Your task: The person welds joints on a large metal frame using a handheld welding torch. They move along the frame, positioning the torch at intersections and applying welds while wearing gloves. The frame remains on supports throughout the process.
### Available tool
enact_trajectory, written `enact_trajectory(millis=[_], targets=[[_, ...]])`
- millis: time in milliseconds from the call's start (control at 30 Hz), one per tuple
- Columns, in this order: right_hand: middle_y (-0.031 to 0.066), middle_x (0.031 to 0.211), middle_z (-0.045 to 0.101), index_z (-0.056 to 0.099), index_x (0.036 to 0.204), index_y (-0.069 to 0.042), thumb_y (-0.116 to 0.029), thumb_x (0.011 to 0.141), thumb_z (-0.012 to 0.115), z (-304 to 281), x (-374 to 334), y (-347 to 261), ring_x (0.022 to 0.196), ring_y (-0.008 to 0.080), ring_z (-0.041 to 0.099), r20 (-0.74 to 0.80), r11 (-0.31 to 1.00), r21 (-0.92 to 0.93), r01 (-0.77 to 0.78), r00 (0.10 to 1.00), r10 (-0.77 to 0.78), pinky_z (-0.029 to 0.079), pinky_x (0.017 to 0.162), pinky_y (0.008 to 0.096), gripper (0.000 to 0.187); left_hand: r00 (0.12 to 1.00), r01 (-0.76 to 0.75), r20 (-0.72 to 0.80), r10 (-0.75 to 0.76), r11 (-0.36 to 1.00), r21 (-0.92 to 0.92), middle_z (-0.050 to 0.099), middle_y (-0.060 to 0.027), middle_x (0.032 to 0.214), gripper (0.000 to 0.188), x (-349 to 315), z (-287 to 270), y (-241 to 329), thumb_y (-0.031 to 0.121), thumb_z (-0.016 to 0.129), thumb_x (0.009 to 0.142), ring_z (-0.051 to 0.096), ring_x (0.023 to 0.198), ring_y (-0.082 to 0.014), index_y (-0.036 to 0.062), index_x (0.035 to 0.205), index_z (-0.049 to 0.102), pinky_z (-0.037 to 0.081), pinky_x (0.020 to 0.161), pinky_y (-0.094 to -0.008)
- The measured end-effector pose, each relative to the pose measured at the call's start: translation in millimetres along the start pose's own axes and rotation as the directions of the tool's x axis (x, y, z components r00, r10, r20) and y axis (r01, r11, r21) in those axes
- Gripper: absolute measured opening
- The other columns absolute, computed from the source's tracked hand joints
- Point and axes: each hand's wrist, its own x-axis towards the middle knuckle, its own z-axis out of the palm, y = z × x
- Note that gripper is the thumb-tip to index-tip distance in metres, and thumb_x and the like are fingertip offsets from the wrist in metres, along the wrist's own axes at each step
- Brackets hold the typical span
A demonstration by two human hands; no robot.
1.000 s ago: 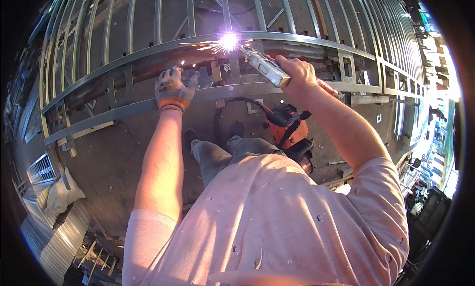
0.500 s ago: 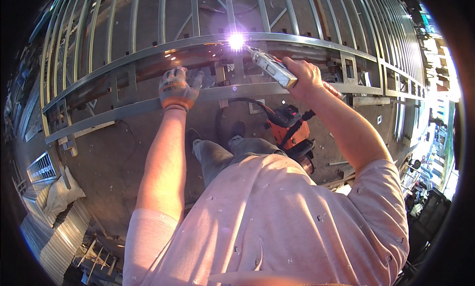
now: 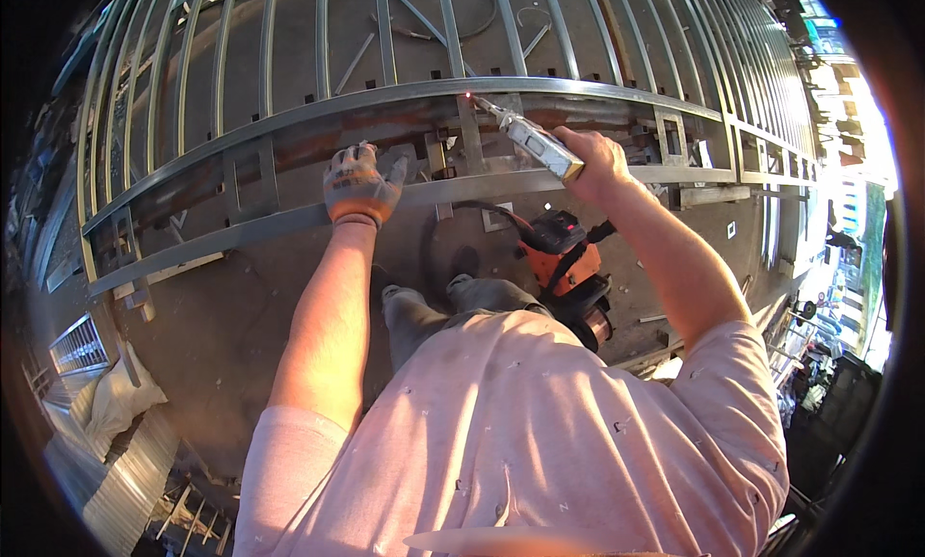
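My right hand [image 3: 595, 162], which looks bare, is closed round the handle of a welding torch [image 3: 540, 145] with a pale boxy body. The torch's nozzle points left at the upper rail [image 3: 405, 87] of a long metal frame, beside an upright strip joining it to the lower rail. A small red glow shows at its tip. My left hand [image 3: 361, 184], in a grey and orange glove, rests on the lower rail [image 3: 260, 227], left of the torch. Its thumb stands apart from the fingers, whose tips partly curl away from view.
An orange and black machine [image 3: 564, 258] with a cable and a wire spool [image 3: 599, 326] stands on the floor by my legs. Many parallel metal bars [image 3: 448, 27] run beyond the upper rail. A white sack [image 3: 125, 398] and corrugated sheets [image 3: 130, 480] lie at the left.
The bright white-violet arc and flying sparks at the torch tip have gone out, leaving a red glow. Both hands stay at nearly the same places; the view has shifted slightly.
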Motion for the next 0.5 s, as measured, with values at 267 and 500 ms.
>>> enact_trajectory(millis=[267,500], targets=[[0.0167,0.094,0.077,0.068,0.112,-0.017,-0.022,0.080,0.076,0,-8,-29,0.097,0.0451,0.072,0.014,0.988,-0.030,-0.150,0.988,0.151,0.057,0.082,0.0555,0.033,0.999,-0.033,-0.007,0.033,0.999,-0.026,0.070,-0.0147,0.138,0.071,1,6,0,0.065,0.065,0.096,0.062,0.134,-0.0347,0.0079,0.138,0.071,0.050,0.115,-0.0490],[0.0165,0.098,0.078,0.069,0.110,-0.018,-0.029,0.090,0.074,1,-8,-32,0.099,0.0436,0.074,0.044,0.976,-0.106,-0.191,0.979,0.197,0.058,0.086,0.0553,0.023,0.997,-0.076,0.013,0.078,0.992,-0.105,0.069,-0.0179,0.141,0.074,1,4,-2,0.066,0.064,0.096,0.062,0.135,-0.0367,0.0058,0.140,0.070,0.048,0.116,-0.0502]])
